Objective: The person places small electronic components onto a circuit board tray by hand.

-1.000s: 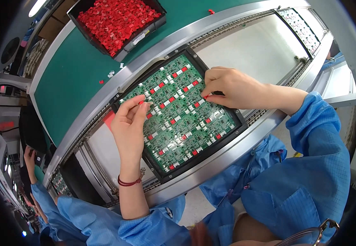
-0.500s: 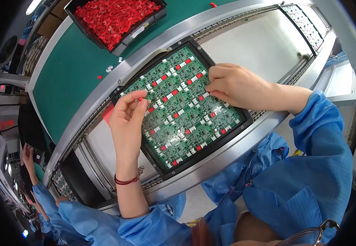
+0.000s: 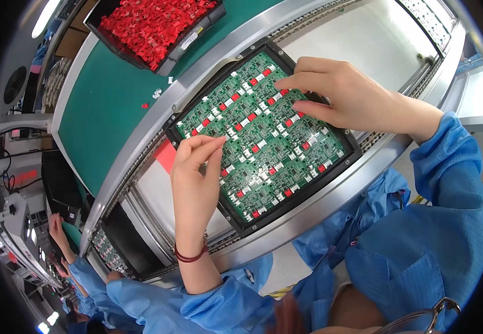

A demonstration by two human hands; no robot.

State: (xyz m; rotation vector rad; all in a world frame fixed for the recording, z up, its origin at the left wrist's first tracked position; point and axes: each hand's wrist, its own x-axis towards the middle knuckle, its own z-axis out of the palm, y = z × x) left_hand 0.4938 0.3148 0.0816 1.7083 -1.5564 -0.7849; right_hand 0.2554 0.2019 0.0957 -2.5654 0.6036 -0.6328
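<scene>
A panel of green circuit boards [image 3: 252, 139] with red and white connectors lies in a black frame [image 3: 302, 195] on the conveyor. My left hand [image 3: 197, 172] hovers over the panel's left part, its thumb and fingertips pressed together. Whatever is between these fingertips is hidden or too small to make out. Over the upper right of the panel, my right hand [image 3: 344, 92] has its thumb and index finger apart. Those fingertips are close to a red connector [image 3: 289, 122] and a pair of red and white connectors, with nothing visible between them.
Beyond the conveyor rail, a black bin [image 3: 169, 65] full of red connectors stands on a green tabletop [image 3: 97, 106]. A few loose white connectors [image 3: 157, 93] and a red one lie there. Another framed panel [image 3: 428, 25] sits far right. A co-worker's hand [image 3: 57, 228] shows at left.
My right thumb and index finger have parted from their pinch at a connector. My left hand has moved right and slightly nearer over the panel. The whole view has shifted a little.
</scene>
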